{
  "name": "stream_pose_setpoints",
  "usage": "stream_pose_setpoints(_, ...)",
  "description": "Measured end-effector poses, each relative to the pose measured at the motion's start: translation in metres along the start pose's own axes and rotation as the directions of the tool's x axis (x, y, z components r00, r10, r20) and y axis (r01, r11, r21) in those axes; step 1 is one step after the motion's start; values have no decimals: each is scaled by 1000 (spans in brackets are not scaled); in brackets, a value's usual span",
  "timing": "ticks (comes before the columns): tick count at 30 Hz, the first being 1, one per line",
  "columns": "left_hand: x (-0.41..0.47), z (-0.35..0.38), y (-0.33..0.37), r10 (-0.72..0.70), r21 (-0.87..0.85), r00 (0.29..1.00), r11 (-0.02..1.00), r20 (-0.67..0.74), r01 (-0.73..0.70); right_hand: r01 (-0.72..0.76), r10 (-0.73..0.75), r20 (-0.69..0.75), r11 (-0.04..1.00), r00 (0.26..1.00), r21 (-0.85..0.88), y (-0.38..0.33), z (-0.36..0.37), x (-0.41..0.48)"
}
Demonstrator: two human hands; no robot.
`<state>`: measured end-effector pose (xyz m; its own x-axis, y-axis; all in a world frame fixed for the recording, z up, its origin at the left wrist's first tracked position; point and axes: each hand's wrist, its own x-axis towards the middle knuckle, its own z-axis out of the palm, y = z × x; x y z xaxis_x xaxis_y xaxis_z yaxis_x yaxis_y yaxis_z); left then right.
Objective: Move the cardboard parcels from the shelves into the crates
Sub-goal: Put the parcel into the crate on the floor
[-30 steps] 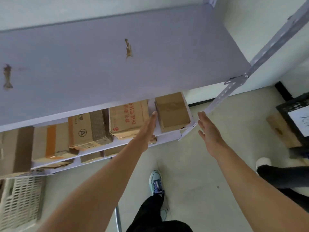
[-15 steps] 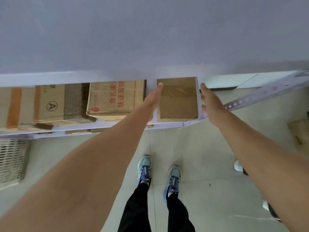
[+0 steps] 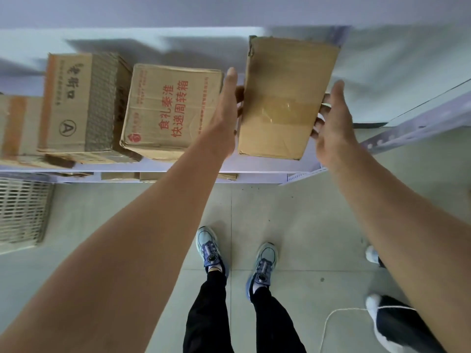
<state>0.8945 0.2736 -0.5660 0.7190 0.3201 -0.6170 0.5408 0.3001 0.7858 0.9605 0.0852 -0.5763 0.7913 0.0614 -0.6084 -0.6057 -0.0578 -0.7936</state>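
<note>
A slatted crate [image 3: 23,210] shows at the left edge, contents unseen; the A-marked parcel [image 3: 76,103] and red-lettered parcel [image 3: 170,110] sit on the shelf [image 3: 254,171]. In the upper middle, the left grip [image 3: 224,118] and right grip [image 3: 331,123] clasp the plain parcel [image 3: 285,98] by its sides, fingers curled round it, so most of the moving seems undone.

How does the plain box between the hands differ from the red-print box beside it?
The plain box bears only clear tape; the red-print box has red characters. The left hand and right hand hold the plain box by its sides; the red-print box rests on the shelf, held by no hand. Both are brown cardboard.
</note>
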Motion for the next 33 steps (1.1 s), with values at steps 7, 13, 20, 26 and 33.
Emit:
stream_pose_setpoints(7, -17, -3, -15, 6, -89, 1000, 996, 14, -5, 152, -162, 92, 983, 983, 108, 13, 1, -12)
stream_pose_setpoints(13, -24, -6, -49, -94, -131, 995, 987, 15, 95, 31, -33, 11, 985, 999, 171, 49, -17, -10)
stream_pose_setpoints(20, -22, -5, -48, -149, -145, 986, 977, 79, 159, -67, 65, 22, 986, 998, 154, 38, -16, -9)
stream_pose_setpoints(26, -22, -14, -52, -45, -238, 997, 970, 61, 58, -22, 8, 72, 978, 997, 207, 34, -14, -14)
stream_pose_setpoints(33, -28, -14, -73, 0, -198, 994, 980, 113, 22, -48, 20, 146, 980, 989, 194, 59, -7, -25)
